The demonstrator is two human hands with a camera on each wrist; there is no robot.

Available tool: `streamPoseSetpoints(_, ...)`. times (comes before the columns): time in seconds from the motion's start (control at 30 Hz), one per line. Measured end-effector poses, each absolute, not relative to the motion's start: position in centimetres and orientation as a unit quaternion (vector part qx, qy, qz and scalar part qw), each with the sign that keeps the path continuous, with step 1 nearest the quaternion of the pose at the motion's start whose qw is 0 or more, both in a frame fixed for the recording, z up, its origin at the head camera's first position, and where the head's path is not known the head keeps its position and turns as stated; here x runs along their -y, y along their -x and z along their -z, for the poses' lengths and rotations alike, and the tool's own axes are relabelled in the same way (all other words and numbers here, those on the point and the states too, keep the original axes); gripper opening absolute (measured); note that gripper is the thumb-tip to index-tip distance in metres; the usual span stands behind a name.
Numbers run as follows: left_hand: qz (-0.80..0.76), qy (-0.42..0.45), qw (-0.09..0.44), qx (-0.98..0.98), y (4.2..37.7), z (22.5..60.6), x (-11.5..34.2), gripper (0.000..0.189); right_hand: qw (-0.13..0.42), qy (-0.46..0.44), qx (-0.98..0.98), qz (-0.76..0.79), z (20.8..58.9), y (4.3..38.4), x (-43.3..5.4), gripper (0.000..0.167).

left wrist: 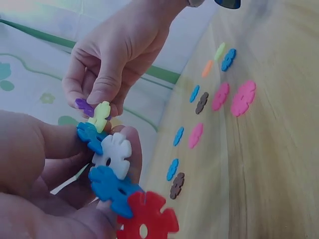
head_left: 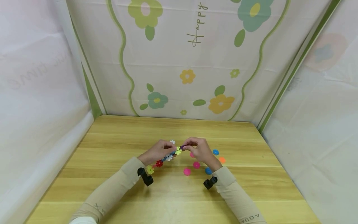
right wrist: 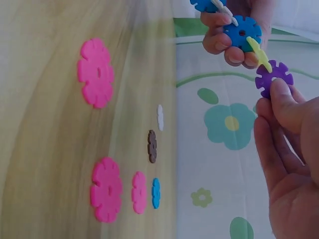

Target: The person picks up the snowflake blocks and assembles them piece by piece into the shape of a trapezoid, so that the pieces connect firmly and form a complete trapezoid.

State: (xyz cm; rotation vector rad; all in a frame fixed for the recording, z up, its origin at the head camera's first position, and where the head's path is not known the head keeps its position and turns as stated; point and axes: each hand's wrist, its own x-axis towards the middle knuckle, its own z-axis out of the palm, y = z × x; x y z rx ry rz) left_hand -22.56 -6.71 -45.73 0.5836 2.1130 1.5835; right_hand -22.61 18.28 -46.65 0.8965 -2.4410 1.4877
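Note:
A chain of slotted snowflake discs hangs between both hands above the table. My left hand (head_left: 158, 151) grips it near its upper end, round a blue disc (right wrist: 242, 34). Down the chain come a white disc (left wrist: 117, 152), another blue disc (left wrist: 112, 186), a red disc (left wrist: 149, 219) and, lowest, a yellow-green disc (head_left: 150, 170). Between thumb and fingers my right hand (head_left: 199, 151) pinches a purple disc (right wrist: 266, 74). Its edge meets a pale yellow disc (right wrist: 257, 52) at the chain's end; how deeply the slots engage, I cannot tell.
Loose discs lie flat on the wooden table (head_left: 179, 199): several pink discs (head_left: 187, 171), several blue discs (head_left: 215, 152), an orange disc (head_left: 222, 160), brown discs (left wrist: 177, 185) and a white disc (head_left: 172, 142). Printed fabric walls (head_left: 167, 62) enclose the table's back and sides.

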Motion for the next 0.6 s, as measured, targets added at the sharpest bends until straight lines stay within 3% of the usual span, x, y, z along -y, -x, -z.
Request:
streamPoseSetpoints(0.23,-0.596,-0.211,0.278,-0.723,22.5,45.3,6.7,0.047,0.019,-0.294,0.806,-0.513,46.1,22.8,-18.6,0.012)
streamPoseSetpoints(0.6,-0.566,-0.234,0.254,-0.749,22.8,45.3,6.8,0.046,-0.035,-0.295,0.858,-0.418,45.5,22.5,-19.3,0.015)
